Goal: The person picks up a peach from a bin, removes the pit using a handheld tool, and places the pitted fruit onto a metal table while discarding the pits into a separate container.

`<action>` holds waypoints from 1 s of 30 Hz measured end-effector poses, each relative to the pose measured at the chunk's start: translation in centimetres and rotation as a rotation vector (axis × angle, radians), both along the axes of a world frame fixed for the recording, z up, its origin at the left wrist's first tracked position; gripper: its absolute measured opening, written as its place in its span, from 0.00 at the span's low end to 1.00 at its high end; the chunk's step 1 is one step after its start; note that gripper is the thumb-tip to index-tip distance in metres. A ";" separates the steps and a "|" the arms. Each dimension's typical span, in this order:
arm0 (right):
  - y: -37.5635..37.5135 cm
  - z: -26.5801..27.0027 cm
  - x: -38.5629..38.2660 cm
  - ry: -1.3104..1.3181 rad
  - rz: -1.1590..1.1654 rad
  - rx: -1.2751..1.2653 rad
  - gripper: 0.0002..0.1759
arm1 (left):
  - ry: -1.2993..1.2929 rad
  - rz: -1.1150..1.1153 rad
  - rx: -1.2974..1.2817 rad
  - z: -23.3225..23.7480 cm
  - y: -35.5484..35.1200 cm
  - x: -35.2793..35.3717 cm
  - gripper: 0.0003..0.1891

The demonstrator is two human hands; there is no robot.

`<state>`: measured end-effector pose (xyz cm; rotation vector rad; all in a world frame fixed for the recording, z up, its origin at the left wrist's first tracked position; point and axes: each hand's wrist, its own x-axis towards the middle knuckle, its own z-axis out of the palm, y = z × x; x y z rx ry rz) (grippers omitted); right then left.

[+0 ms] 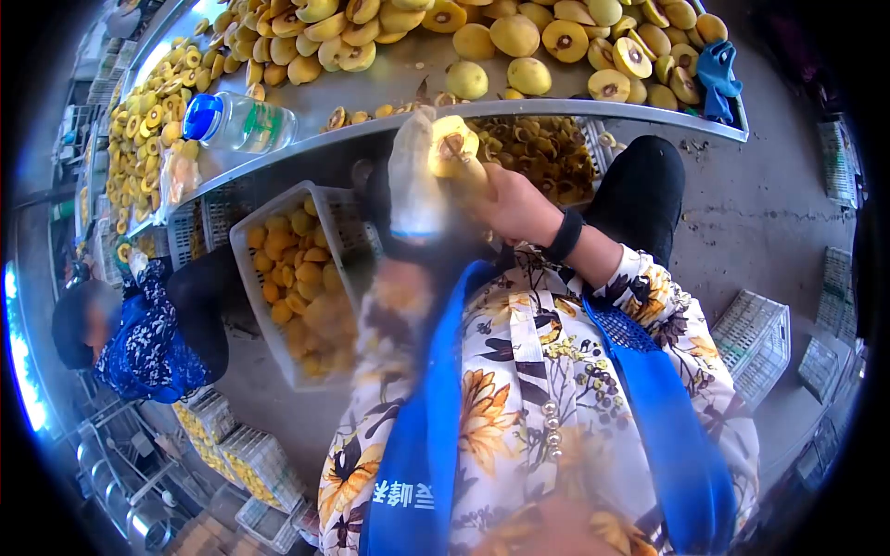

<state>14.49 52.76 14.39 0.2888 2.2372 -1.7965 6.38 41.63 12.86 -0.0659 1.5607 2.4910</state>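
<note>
The long, smooth metal bench (408, 69) carries heaps of round yellow fruit, whole and halved, and below it a white slatted plastic crate (239, 243) holds more yellow pieces. Just before the bench edge, the bare right hand (514, 206) is closed around the lower part of a halved fruit (451, 146). The gloved left hand (415, 181) lies against its side, too blurred to tell its grip. The fruit looks light, soft and slippery where cut, so it is best held by its rounded skin.
</note>
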 end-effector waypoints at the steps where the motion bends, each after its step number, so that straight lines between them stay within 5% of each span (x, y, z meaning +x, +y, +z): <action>1: -0.1 0.9 0.0 -0.080 0.013 -0.101 0.12 | 0.025 -0.018 -0.006 2.5 0.6 1.1 0.12; 7: -1.0 0.5 0.5 -0.231 0.027 -0.298 0.10 | -0.496 -0.201 0.321 0.6 -0.2 -0.1 0.14; 10: -1.3 0.6 0.6 -0.254 0.013 -0.343 0.09 | -0.542 -0.146 0.168 1.5 0.3 0.0 0.15; 14: -1.1 2.2 0.2 -0.311 0.013 -0.323 0.09 | -0.215 -0.254 0.093 1.0 -0.3 -0.5 0.14; 25: -2.0 -1.0 0.6 -0.465 0.064 -0.890 0.04 | -0.099 -0.060 -0.076 1.1 -0.6 0.1 0.09; 30: -1.7 -1.5 0.9 -0.555 0.027 -0.930 0.04 | -0.187 -0.127 -0.071 -1.3 -0.7 -0.1 0.12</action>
